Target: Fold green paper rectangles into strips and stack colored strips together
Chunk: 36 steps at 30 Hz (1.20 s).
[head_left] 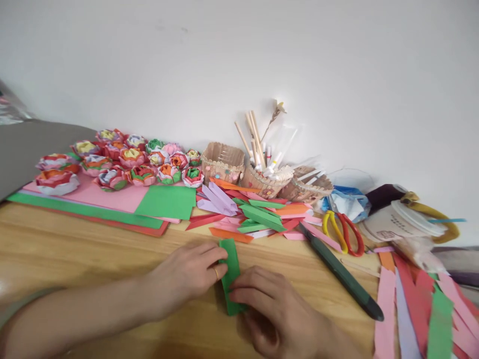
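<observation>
And here we are, both hands on one piece: a green paper strip (pixel 232 263) standing lengthwise near the front of the wooden worktop (pixel 112 254)! Left hand (pixel 194 269), gold ring (pixel 216 273) on a finger, has its grip nipped close on the strip's upper left edge. Right hand (pixel 277 301) comes in lower down, fingers curled inward, its grip drawn in on the lower right edge; how hard either one presses, I can't tell. Just beyond them, a jumble of folded paper pieces (pixel 262 215), green, orange, pink, red and lilac, with a dark green cutter (pixel 340 271) slanting off to the right and scissors (pixel 359 240) beside it. Up on the left, a crowd of paper flowers (pixel 132 157) sits on stacked coloured sheets (pixel 166 202), and against the wall (pixel 149 60), wooden sticks (pixel 258 132) rise from the middle basket (pixel 258 180)
</observation>
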Available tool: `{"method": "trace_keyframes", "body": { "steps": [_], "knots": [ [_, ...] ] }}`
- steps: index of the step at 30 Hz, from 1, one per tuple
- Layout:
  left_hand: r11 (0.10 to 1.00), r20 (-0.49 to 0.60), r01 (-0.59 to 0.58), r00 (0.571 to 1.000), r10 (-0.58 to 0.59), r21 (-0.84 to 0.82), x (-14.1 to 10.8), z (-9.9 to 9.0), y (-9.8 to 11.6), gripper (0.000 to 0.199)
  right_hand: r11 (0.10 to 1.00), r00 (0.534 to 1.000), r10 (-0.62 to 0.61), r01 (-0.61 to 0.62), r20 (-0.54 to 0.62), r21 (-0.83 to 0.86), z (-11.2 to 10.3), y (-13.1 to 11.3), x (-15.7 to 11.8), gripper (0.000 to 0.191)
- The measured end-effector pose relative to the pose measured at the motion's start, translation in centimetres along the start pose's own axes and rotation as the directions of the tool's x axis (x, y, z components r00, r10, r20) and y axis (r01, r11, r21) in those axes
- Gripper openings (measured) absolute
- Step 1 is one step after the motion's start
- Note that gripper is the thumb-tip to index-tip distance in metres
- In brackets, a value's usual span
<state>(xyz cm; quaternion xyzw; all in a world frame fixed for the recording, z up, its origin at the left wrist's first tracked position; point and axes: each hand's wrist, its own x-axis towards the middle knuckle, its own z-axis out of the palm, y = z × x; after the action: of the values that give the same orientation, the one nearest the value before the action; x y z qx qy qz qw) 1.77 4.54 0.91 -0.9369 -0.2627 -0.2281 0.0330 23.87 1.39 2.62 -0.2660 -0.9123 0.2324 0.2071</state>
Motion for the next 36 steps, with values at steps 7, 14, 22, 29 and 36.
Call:
{"method": "trace_keyframes", "body": {
  "steps": [7, 14, 22, 29, 36],
  "knots": [
    [0.962, -0.069, 0.030, 0.996, -0.050, -0.270, -0.1, -0.1, -0.2, 0.038, 0.968, 0.992, -0.094, 0.072, -0.082, -0.241, -0.1, 0.0, -0.1, 0.022],
    [0.992, -0.063, -0.123, 0.990, 0.123, -0.011, 0.0, 0.3, -0.3, 0.029, 0.899, 0.972, -0.158, 0.070, -0.172, -0.432, 0.3, -0.1, -0.4, 0.021],
    [0.965, -0.136, -0.254, 0.956, 0.260, 0.062, -1.0, 1.6, 0.7, 0.030, 0.909, 0.977, 0.015, -0.102, -0.214, -0.404, 1.4, 0.7, -0.4, 0.016],
    [0.962, -0.149, -0.259, 0.951, 0.270, 0.091, -1.0, 1.0, 1.2, 0.033, 0.896, 0.980, -0.024, -0.067, -0.196, -0.440, 1.0, 0.3, -0.2, 0.017],
    [0.961, -0.143, -0.271, 0.950, 0.277, 0.060, -1.1, 1.1, 1.2, 0.038, 0.921, 0.989, -0.069, 0.014, -0.128, -0.390, 0.0, 0.0, 0.0, 0.017]
  ]
}}
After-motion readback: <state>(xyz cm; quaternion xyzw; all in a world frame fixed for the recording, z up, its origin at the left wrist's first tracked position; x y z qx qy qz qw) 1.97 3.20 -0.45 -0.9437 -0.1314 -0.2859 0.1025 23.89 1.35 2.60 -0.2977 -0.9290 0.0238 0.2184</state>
